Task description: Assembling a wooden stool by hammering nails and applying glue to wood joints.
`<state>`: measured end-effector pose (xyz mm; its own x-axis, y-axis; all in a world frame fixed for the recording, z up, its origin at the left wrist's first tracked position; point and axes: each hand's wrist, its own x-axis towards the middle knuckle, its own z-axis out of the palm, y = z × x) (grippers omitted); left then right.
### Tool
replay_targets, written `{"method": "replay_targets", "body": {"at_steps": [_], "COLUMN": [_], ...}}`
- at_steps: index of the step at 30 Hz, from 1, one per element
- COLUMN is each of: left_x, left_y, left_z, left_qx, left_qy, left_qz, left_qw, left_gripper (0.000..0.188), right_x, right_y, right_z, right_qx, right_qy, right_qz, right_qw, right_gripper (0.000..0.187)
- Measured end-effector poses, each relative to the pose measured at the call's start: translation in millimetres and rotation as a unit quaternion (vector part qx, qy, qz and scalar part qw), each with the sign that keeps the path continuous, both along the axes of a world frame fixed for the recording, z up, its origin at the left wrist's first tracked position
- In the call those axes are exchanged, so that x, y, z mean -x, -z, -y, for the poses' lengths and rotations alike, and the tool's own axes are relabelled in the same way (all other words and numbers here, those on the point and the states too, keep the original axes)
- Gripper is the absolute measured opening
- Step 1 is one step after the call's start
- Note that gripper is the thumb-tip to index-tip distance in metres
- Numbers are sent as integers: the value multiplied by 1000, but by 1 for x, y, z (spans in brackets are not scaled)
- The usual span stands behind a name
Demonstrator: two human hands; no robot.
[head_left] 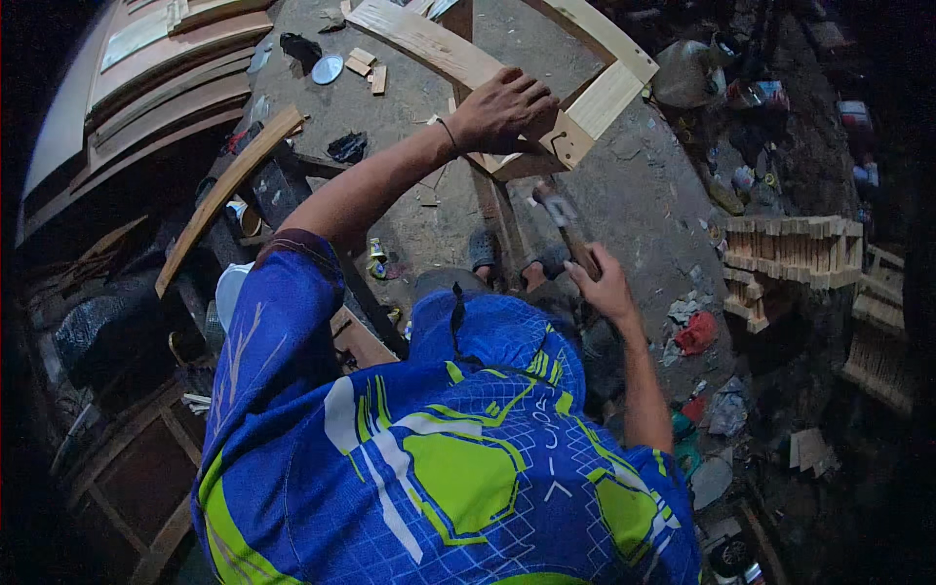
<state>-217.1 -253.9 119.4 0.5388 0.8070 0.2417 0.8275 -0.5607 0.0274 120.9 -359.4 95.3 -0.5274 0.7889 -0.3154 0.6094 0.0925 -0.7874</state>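
My left hand [502, 109] is closed over a pale wooden frame [603, 102], gripping it close to its near corner. Dark marks, like nails or holes, show on the wood beside my fingers. My right hand [606, 285] is wrapped around the handle of a hammer [559, 211]. The hammer head, slightly blurred, points up and left, just below the frame's corner and apart from it. The underside of the frame and my left thumb are hidden.
Long boards [166, 93] are stacked at the far left, with a curved wooden strip [229, 195] nearer. Bundled wooden pieces [792, 252] stand at the right. Small wood blocks [378, 80], a round lid [328, 69], a red cloth [696, 333] and litter lie on the floor.
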Motion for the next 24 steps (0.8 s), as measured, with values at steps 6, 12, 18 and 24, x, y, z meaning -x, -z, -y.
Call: {"method": "replay_targets", "body": {"at_steps": [6, 12, 18, 24], "left_x": [3, 9, 9, 9], "left_y": [8, 8, 7, 7], "left_z": [4, 11, 12, 14], "left_qx": [-14, 6, -4, -2], "left_qy": [-8, -3, 3, 7], "left_qz": [8, 35, -1, 14], "left_qw": [1000, 999, 1000, 1000], "left_gripper": [84, 88, 89, 83], "right_x": [8, 49, 46, 60], "right_y": [-116, -129, -96, -98], "right_z": [20, 1, 1, 6], "right_qx": [-51, -187, -208, -340], "right_qy": [188, 12, 156, 105], "right_qz": [-157, -445, -28, -496], "right_qw": [968, 876, 965, 792], "right_gripper": [23, 21, 26, 22]}}
